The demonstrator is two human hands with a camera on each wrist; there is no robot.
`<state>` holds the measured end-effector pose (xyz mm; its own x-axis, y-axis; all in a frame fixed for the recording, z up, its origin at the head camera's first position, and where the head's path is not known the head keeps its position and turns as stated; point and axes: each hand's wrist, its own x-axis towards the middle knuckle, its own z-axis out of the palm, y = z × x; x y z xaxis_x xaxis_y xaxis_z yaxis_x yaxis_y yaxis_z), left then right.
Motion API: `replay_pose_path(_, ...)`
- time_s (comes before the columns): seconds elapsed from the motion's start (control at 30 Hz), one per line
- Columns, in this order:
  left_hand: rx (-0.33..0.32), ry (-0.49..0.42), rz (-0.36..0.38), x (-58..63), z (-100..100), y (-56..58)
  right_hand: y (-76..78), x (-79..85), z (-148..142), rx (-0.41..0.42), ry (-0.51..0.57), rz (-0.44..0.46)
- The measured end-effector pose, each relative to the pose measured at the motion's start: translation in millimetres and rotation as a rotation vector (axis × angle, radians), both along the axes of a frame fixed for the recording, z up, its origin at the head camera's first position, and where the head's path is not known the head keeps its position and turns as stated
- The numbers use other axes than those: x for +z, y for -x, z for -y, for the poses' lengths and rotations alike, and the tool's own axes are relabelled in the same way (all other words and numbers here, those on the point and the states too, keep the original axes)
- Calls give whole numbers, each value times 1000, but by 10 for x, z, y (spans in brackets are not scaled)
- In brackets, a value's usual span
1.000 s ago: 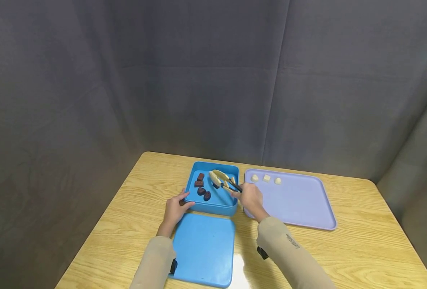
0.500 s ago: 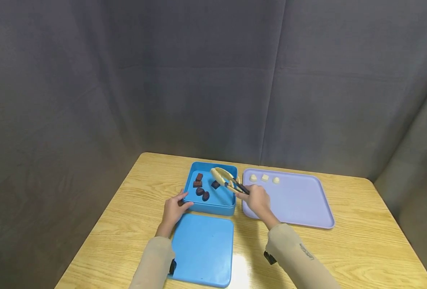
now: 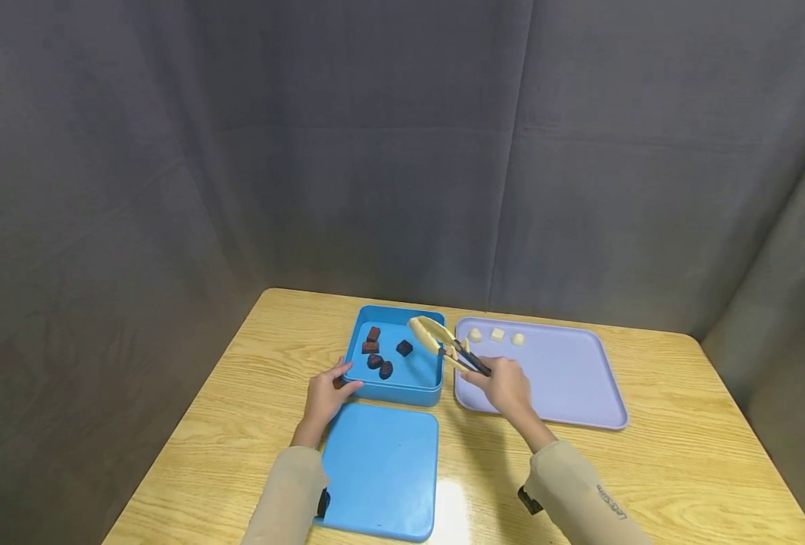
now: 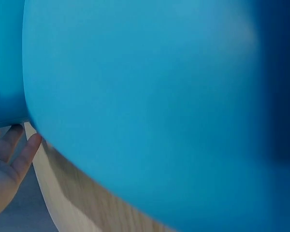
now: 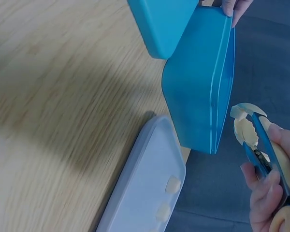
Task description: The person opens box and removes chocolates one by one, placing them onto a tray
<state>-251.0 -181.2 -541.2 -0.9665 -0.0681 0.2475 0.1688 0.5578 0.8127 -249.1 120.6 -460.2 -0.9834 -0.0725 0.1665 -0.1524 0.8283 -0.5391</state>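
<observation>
A pair of cream tongs [image 3: 443,342] is held in the right hand [image 3: 507,384], whose fingers are curled round the dark handles; the tips are raised over the right edge of the blue box [image 3: 394,390], next to the near-left corner of the lilac tray [image 3: 566,393]. Whether a piece is pinched between the tips cannot be told in the head view; in the right wrist view the tips of the tongs [image 5: 251,130] are seen close together, and nothing can be made out between them. The left hand [image 3: 326,393] is laid against the box's near-left corner, the thumb on the rim and the fingers against the wall, loosely bent rather than clenched. Five brown pieces [image 3: 383,353] are left lying in the box, grouped toward its left half. Three pale pieces [image 3: 496,334] are set in a row along the far-left edge of the tray, well apart from the tongs. A blue lid [image 3: 382,469] is lying flat on the wooden table [image 3: 681,454] just in front of the box, between the two sleeves. The left wrist view is filled almost wholly by blurred blue surface, with only fingertips [image 4: 19,154] and a strip of table showing. Grey curtains [image 3: 375,151] are hung behind and at both sides.
</observation>
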Motion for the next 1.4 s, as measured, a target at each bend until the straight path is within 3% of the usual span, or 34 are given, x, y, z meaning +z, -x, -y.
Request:
replay_pose_path(0.47, 10, -11, 25, -39, 0, 24, -246, 15, -342, -40, 50, -14)
replay_pose_path(0.97, 9, -21, 30, -45, -1, 31, -330, -109, -680, -95, 62, 25)
replay_pose_path(1.4, -3, -4, 3, -37, 5, 19, -310, -225, -777, -147, 24, 75)
